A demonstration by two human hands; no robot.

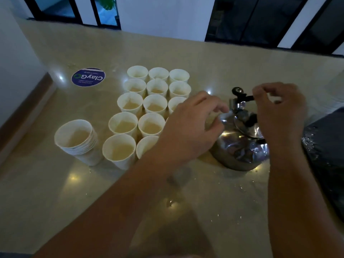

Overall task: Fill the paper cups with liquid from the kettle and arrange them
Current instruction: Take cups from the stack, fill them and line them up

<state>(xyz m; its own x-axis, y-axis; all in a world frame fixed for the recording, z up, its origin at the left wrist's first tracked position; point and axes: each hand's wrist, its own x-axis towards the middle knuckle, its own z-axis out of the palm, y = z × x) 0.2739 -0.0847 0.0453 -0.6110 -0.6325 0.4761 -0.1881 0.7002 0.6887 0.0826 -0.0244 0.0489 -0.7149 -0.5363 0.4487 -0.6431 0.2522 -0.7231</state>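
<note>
— Beige glossy desk (55,192), contents?
— White paper cups (155,104) holding pale liquid, grouped in rows; one stack of nested cups (78,140) left of them; shiny steel kettle (240,142) right of them.
— Hands?
— Right hand (281,108) pinches the kettle's black handle (247,97); left hand (188,127) hovers, fingers loosely curled, gripping nothing.

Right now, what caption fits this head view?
Both hands, left and right, at a steel kettle beside rows of filled paper cups.
</note>
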